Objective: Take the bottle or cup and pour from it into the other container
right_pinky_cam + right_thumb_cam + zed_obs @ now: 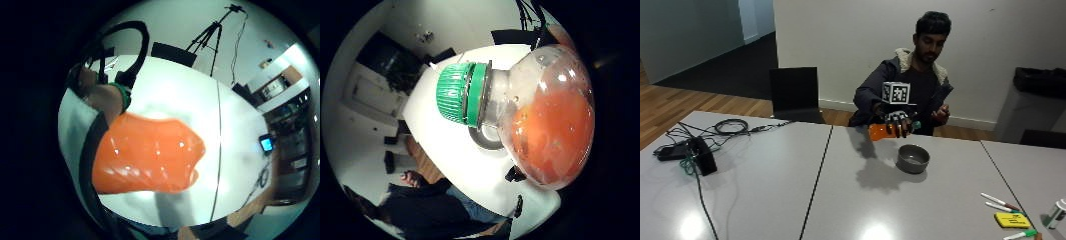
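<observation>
While the gloved right hand (897, 123) grips the clear plastic bottle of orange liquid (883, 131) in the air, tipped roughly sideways above the grey table (840, 190), its green screw cap (461, 93) appears to be on. Pick-up looks done. Nothing shows in the round grey metal bowl (913, 158) standing below and slightly aside, so pouring remains.

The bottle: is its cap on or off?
On. The green cap sits on the neck of the bottle, which the right hand holds sideways.
</observation>
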